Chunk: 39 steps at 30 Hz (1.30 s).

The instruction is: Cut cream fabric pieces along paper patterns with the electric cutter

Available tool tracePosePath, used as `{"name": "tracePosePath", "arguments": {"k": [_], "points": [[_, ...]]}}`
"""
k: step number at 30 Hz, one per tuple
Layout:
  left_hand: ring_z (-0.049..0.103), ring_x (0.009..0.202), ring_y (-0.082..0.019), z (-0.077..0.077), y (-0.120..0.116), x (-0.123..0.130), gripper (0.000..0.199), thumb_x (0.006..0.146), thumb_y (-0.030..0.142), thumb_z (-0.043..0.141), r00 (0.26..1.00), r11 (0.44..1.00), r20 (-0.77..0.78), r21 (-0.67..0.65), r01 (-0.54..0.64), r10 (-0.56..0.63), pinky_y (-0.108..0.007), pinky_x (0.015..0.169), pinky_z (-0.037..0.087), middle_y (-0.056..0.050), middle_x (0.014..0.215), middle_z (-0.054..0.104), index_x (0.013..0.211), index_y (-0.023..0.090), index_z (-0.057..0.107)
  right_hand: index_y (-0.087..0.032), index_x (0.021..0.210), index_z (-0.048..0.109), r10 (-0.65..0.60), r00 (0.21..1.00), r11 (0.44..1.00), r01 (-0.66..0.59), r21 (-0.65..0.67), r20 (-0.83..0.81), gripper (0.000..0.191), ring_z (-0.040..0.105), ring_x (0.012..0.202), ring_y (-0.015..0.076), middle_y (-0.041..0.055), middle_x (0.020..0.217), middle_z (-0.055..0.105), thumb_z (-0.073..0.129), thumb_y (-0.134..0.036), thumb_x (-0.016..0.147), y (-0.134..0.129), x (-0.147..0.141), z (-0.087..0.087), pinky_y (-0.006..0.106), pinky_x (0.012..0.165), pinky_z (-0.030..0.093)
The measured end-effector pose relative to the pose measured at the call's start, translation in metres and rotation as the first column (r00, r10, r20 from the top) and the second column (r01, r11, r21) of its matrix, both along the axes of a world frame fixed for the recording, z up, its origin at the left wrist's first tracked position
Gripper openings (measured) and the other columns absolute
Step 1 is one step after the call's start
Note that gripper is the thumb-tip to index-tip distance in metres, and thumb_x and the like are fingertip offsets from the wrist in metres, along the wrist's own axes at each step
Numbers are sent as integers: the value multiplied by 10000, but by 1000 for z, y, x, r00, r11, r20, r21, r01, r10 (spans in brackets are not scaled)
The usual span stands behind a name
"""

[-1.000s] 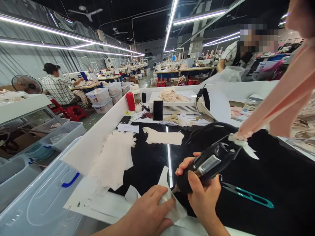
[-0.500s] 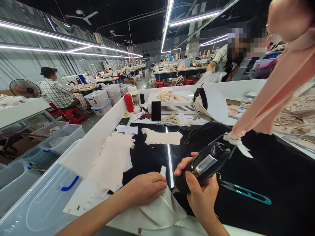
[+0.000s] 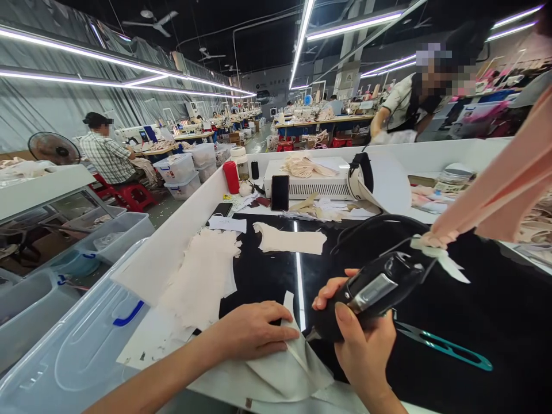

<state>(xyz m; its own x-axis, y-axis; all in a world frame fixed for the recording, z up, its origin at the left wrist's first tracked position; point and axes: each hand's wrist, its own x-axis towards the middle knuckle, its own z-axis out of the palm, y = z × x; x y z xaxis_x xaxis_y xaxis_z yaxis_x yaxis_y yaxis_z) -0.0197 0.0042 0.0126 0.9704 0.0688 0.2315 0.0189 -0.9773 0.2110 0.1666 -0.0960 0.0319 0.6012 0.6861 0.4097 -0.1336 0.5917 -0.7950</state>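
Note:
My right hand (image 3: 360, 333) is wrapped round a black corded power tool (image 3: 379, 287) with a metal plate on its side. The tool points down and to the left, its tip low beside the edge of a pale cream cloth (image 3: 287, 374). Whether the tip touches the cloth is hard to tell. A pink fabric strip (image 3: 483, 184) runs up to the right from the tool's cord end, knotted to a white tie. My left hand (image 3: 259, 330) lies flat on the cloth, fingers stretched out and pressing it down on the black table top (image 3: 267, 276).
Teal thread snips (image 3: 448, 348) lie right of my right hand. A stack of cream fabric pieces (image 3: 200, 276) and a single cut piece (image 3: 293, 238) lie ahead. Behind stand a phone (image 3: 280, 192), a white box (image 3: 319, 187) and a visor (image 3: 383, 181). A co-worker (image 3: 409, 109) bends beyond the partition.
The whole view has shifted slightly, so things sit further right. My left index finger has spread a little from the others. My right hand keeps its grip on the tool.

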Motion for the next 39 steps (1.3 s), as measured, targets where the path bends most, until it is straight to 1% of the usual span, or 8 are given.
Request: {"name": "tracePosePath", "arguments": {"k": [3, 7, 11, 16, 20, 27, 33, 39], "points": [[645, 1215, -222, -3, 0, 0, 233, 1084, 304, 537, 1000, 1000, 0, -3, -6, 6, -335, 1098, 503, -99, 1298, 658, 1277, 228, 643, -286, 1235, 579, -4, 1000, 1000, 4, 4, -18, 362, 637, 704, 163, -7, 880, 660, 778, -329, 935, 3, 0, 2, 336, 699, 554], [646, 1213, -235, -6, 0, 0, 251, 1076, 317, 549, 1000, 1000, 15, -5, 1, -1, -347, 1095, 506, -110, 1306, 655, 1289, 227, 647, -277, 1208, 589, -27, 1000, 999, 27, 22, -14, 349, 641, 688, 163, -8, 865, 666, 784, -327, 923, 10, -1, 5, 334, 688, 549], [642, 1214, -241, -4, -1, 1, 265, 1080, 321, 543, 1000, 999, -16, -37, -16, 16, -340, 1076, 511, -105, 1326, 645, 1307, 231, 645, -273, 1196, 590, -39, 999, 999, 39, 1, -6, 329, 648, 672, 162, -10, 857, 670, 774, -321, 928, 13, -2, 4, 332, 672, 548], [644, 1204, -244, -1, -2, 2, 281, 1076, 324, 548, 999, 999, -33, -31, -24, 23, -325, 1043, 528, -113, 1337, 633, 1317, 226, 653, -273, 1186, 596, -45, 999, 999, 45, -12, -9, 288, 651, 677, 160, -16, 857, 675, 753, -287, 944, 15, -2, 3, 329, 672, 549], [634, 1219, -243, -4, -2, 2, 287, 1069, 343, 561, 999, 999, -25, -22, -30, 29, -330, 1055, 528, -125, 1356, 618, 1315, 236, 662, -274, 1201, 594, -43, 999, 999, 43, 17, -14, 319, 648, 678, 161, -22, 857, 673, 764, -291, 932, 20, -3, 3, 338, 688, 551], [617, 1239, -258, -7, -3, 0, 304, 1060, 359, 576, 997, 997, -40, -34, -64, 63, -355, 1035, 549, -131, 1405, 575, 1340, 269, 656, -273, 1215, 589, -41, 999, 999, 41, 3, 1, 302, 644, 700, 163, -16, 875, 669, 744, -278, 957, 24, -2, 2, 343, 700, 554], [629, 1220, -258, -7, -3, 0, 300, 1070, 373, 556, 997, 997, -25, -30, -69, 68, -358, 1035, 550, -138, 1382, 579, 1325, 262, 669, -282, 1225, 589, -55, 998, 998, 56, 29, -23, 354, 638, 694, 158, -22, 874, 664, 773, -282, 922, 28, -2, -1, 351, 710, 560], [629, 1218, -262, -8, -3, 1, 308, 1082, 390, 524, 998, 997, -9, -42, -62, 62, -359, 1029, 552, -142, 1362, 587, 1314, 262, 681, -278, 1214, 593, -61, 998, 998, 61, 0, -3, 319, 638, 691, 158, -17, 873, 662, 751, -296, 937, 31, -1, -1, 349, 698, 563]]}}
